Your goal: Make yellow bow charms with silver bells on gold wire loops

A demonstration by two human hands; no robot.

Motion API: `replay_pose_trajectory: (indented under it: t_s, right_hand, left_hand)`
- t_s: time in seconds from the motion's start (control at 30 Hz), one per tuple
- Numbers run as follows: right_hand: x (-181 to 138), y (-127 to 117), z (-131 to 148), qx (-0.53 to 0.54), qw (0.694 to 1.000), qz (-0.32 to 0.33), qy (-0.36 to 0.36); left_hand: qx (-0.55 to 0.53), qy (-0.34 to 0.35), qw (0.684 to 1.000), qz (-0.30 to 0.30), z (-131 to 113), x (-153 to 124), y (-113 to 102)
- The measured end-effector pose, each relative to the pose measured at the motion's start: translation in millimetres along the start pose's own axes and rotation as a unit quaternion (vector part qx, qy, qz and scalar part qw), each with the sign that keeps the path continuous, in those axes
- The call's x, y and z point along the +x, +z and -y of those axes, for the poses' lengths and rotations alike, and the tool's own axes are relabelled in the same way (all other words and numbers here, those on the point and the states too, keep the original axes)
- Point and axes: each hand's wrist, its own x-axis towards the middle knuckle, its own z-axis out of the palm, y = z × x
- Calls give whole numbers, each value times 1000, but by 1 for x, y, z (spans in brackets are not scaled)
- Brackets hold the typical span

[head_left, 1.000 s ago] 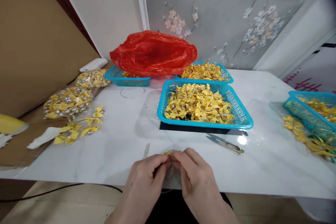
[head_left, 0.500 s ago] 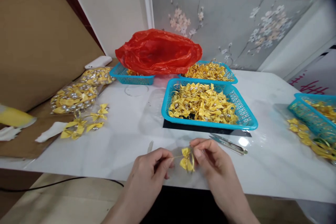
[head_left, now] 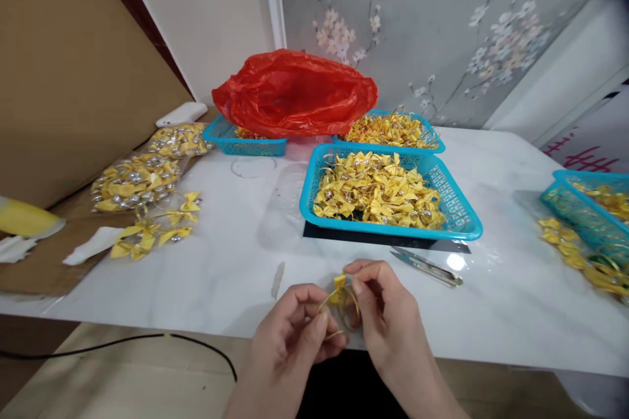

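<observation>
Both my hands meet over the near edge of the white table [head_left: 236, 262]. My right hand [head_left: 386, 317] pinches a small yellow ribbon bow [head_left: 339, 286] with a thin gold wire loop curling from it. My left hand [head_left: 295, 334] is closed on the other end of that wire, fingers pinched just left of the bow. Just beyond them stands a blue basket [head_left: 455, 226] heaped with the same yellow bows. Small snips [head_left: 427, 266] lie on the table right of my right hand.
A red plastic bag [head_left: 295, 91] covers a blue basket at the back, with another filled basket [head_left: 390, 131] beside it. A further blue basket [head_left: 587, 206] and loose bows sit at the right edge. Bagged and loose bows [head_left: 142, 209] lie left, by a cardboard sheet [head_left: 63, 78].
A second ago both hands were pressed together hiding the bow. They parted, showing the bow on its wire, and now sit closer again with the wire curved into a loop.
</observation>
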Motion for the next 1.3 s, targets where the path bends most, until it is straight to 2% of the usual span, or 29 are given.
replay_pose_trajectory:
  t_s: [0.3,0.47,0.57,0.77,0.93,1.03,1.13,1.3]
  right_hand:
    - [5,-6,7,47,988,141,36]
    - [11,-11,14,41,979,198,34]
    - [14,-9,15,56,981,180,40]
    - [10,1,15,103,989,98,45]
    - [-1,7,9,48,998,31,-36]
    - [-8,7,1,-9,993,35,-113]
    - [-12,4,-3,-70,985,60,-148]
    - [-8,-6,0,-173,977,49,-117]
  left_hand:
    - [16,4,1000,10,11,-10,-1]
    - [73,55,996,12,11,-11,0]
    - [86,72,994,11,11,-11,1]
    - [-18,70,996,-45,18,-15,7]
    - [-199,13,979,-37,12,-19,13]
    - [-282,-26,958,-43,0,-16,10]
    - [-270,-12,962,-47,-11,-6,4]
    - [-203,3,978,-51,-23,12,-5]
